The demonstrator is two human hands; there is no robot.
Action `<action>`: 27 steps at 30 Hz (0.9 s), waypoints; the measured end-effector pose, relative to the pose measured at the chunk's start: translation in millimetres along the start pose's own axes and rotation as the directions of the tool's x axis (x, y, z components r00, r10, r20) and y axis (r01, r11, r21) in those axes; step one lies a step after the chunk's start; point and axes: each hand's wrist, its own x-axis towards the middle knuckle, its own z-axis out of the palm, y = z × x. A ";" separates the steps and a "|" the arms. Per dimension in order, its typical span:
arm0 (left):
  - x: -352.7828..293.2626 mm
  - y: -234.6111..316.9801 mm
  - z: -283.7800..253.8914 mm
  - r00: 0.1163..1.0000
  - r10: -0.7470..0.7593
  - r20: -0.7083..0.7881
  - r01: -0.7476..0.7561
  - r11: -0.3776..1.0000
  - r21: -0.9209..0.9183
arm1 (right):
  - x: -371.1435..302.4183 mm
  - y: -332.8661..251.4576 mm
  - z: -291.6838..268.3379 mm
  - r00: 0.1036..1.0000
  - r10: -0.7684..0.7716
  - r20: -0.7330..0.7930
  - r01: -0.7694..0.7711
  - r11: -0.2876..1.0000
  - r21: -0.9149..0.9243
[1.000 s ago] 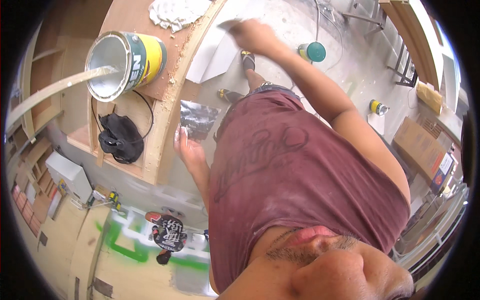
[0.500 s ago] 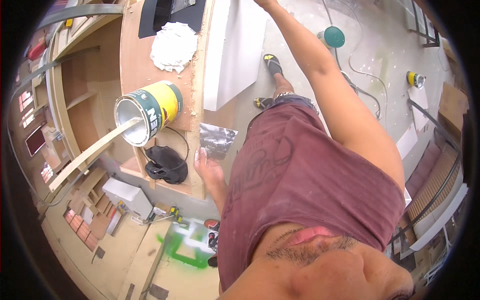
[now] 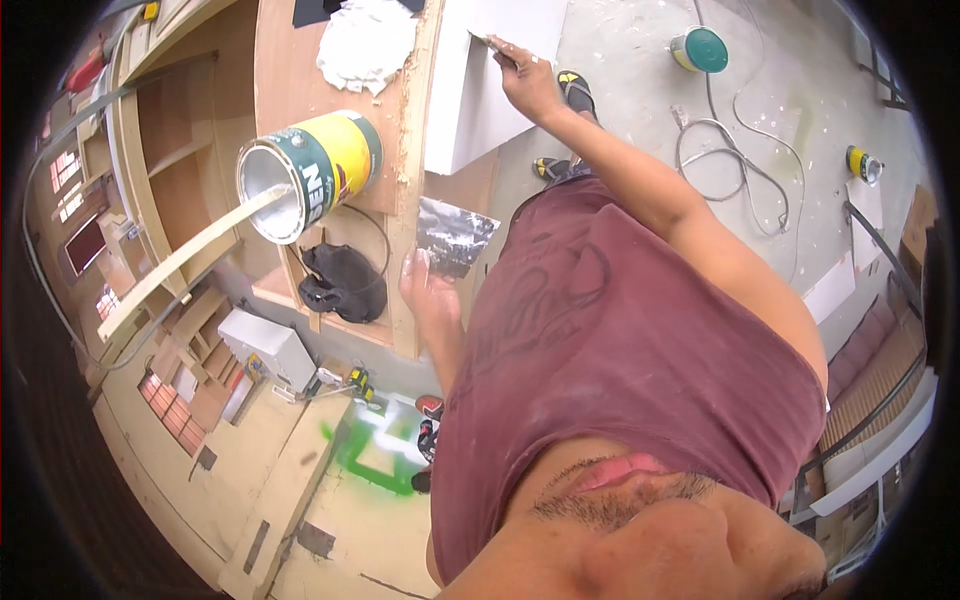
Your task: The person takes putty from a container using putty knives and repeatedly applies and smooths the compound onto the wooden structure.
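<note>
My right hand [image 3: 528, 88] is closed around a thin scraper [image 3: 482, 38], most of it hidden by my fingers. Its edge meets the white panel [image 3: 465, 120], at the panel's corner. Close to my shirt, my left hand [image 3: 432, 292] grips a flat dark plate smeared with white paste [image 3: 456, 237], thumb on its near edge. To the left of that hand a yellow and green paint can [image 3: 335, 165] lies on its side with a wooden stick [image 3: 190, 262] poking out of its mouth.
A crumpled white cloth [image 3: 366, 42] and a black bag [image 3: 345, 283] are on the wooden bench [image 3: 285, 85]. On the floor are a green-lidded can [image 3: 700, 50], a coiled hose [image 3: 745, 170] and a smaller yellow can [image 3: 864, 165]. Green paint [image 3: 375, 455] marks a board at lower left.
My right hand has come down from the top edge of the view to the white panel's corner, scraper now visible. My left hand still holds the plate. The whole view has shifted slightly.
</note>
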 end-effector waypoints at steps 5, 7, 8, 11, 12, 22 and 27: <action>-6.0 -13.2 -6.6 1.000 0.011 0.004 -0.011 0.997 -0.072 | -64.5 -29.6 2.3 0.993 0.054 0.105 -0.060 0.997 0.052; -7.3 -17.9 -7.7 0.999 0.007 -0.037 -0.011 0.996 -0.093 | -86.0 -35.4 -4.6 0.976 0.027 0.217 -0.044 0.996 0.071; -6.1 -19.4 -4.8 0.999 0.010 -0.038 -0.014 0.995 -0.100 | -94.7 -37.4 -11.0 0.949 0.006 0.316 -0.033 0.996 0.083; -1.8 -20.4 -1.0 0.997 0.050 -0.052 -0.058 0.983 -0.172 | -95.0 -68.0 -29.7 0.909 0.093 0.405 -0.242 0.911 0.334; 0.5 -18.5 5.4 0.995 0.060 -0.073 -0.073 0.979 -0.190 | -91.1 -80.2 -37.6 0.899 0.190 0.393 -0.368 0.815 0.447; 12.4 -2.3 21.6 0.976 0.217 -0.004 -0.207 0.925 -0.318 | -79.0 -176.6 -87.6 0.675 0.138 0.725 -0.488 0.820 0.299; 9.3 -5.4 14.5 0.959 0.285 0.006 -0.271 0.918 -0.291 | -74.6 -191.4 -98.6 0.564 0.147 0.812 -0.458 0.874 0.160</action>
